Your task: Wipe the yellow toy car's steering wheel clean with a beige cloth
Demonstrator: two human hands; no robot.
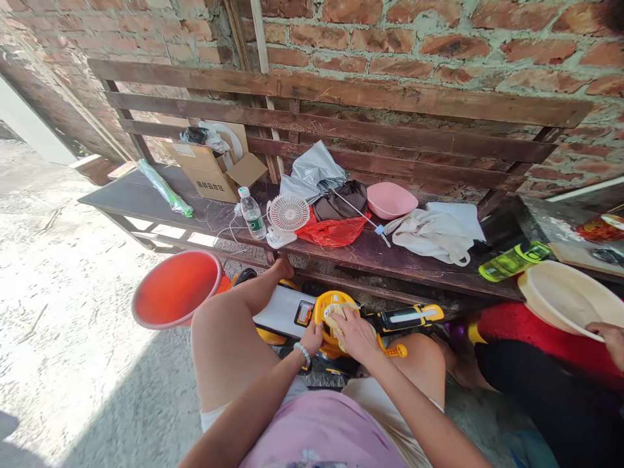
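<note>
Right hand (358,335) holds a pale-yellow cloth (335,314) on a yellow, grey and black plastic toy (324,301); left hand (311,338) touches its near side, but I can't tell if it grips. The toy lies just ahead, long from left to right, grey end nearer the left hand.

The head view looks forward and down toward a bench (390,133).

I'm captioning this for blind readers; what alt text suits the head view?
A person's right hand holds a pale cloth against a yellow-and-white toy vehicle while the left hand touches the vehicle, near a red bucket and a cluttered wooden bench.
</note>
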